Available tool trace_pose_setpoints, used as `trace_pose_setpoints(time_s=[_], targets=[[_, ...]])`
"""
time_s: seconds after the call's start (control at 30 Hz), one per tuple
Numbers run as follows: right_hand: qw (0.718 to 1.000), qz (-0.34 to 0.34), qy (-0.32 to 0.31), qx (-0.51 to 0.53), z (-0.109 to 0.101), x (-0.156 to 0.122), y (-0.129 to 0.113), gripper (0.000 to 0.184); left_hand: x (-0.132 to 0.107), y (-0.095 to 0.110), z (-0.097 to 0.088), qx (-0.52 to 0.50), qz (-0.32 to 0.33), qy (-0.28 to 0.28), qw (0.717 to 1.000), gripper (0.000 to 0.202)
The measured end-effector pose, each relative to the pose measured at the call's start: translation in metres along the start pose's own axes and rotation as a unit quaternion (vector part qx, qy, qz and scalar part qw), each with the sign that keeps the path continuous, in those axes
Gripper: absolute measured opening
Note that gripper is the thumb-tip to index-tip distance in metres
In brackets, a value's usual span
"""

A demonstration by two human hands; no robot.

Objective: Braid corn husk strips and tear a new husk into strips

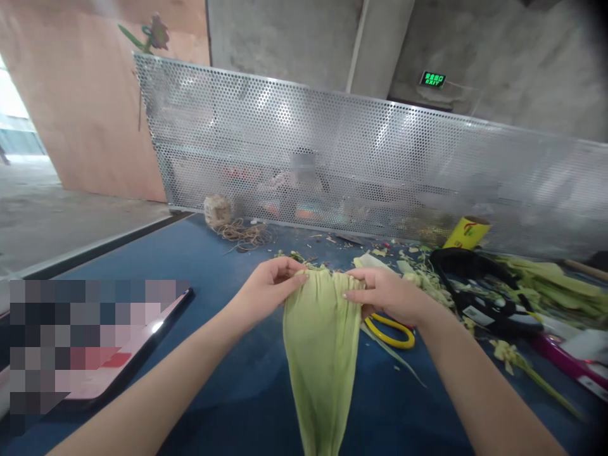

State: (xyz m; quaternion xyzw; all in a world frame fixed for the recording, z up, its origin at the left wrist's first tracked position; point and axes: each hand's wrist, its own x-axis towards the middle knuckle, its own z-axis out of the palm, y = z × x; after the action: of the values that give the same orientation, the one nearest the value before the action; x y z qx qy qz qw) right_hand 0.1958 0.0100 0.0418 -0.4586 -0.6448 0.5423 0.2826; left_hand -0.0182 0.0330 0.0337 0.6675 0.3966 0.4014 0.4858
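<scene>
A pale green corn husk (pixel 323 354) hangs between my hands, its broad gathered end up and its narrow end toward me. My left hand (pixel 278 282) pinches the upper left corner between thumb and fingers. At the upper right corner my right hand (pixel 384 292) grips the husk the same way, with some fingertips hidden behind it. Small pleats run along the top edge. Just beyond my right hand lies a yellow scissor-like handle loop (pixel 392 335), partly covered by the hand.
A blurred-out tablet (pixel 118 361) lies at left. Twine (pixel 244 234) sits beside a pale roll (pixel 217 211). At right are a black strap-like ring (pixel 475 253), a yellow tube (pixel 468 232), husk scraps (pixel 551 282) and a magenta tool (pixel 570 361). A perforated metal panel (pixel 266 126) bounds the blue table.
</scene>
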Motion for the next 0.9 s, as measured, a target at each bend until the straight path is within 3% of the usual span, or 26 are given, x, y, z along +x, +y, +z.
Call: trace_pose_setpoints(time_s=[0.3, 0.47, 0.67, 0.9], targets=[[0.998, -0.01, 0.047, 0.033, -0.002, 0.0, 0.002, 0.021, 0.004, -0.001, -0.001, -0.026, -0.016, 0.006, 1.0, 0.026], [0.998, -0.032, 0.048, -0.006, -0.005, 0.0, 0.005, 0.022, 0.003, 0.0, -0.002, 0.046, -0.057, -0.05, 0.996, 0.033], [0.998, -0.047, 0.034, -0.031, 0.008, 0.005, 0.007, 0.026, 0.002, -0.003, 0.001, 0.06, 0.003, -0.103, 0.993, 0.026], [0.985, -0.106, 0.127, -0.042, 0.029, 0.015, 0.015, 0.027, 0.003, -0.008, 0.005, 0.076, 0.018, -0.076, 0.994, 0.026]])
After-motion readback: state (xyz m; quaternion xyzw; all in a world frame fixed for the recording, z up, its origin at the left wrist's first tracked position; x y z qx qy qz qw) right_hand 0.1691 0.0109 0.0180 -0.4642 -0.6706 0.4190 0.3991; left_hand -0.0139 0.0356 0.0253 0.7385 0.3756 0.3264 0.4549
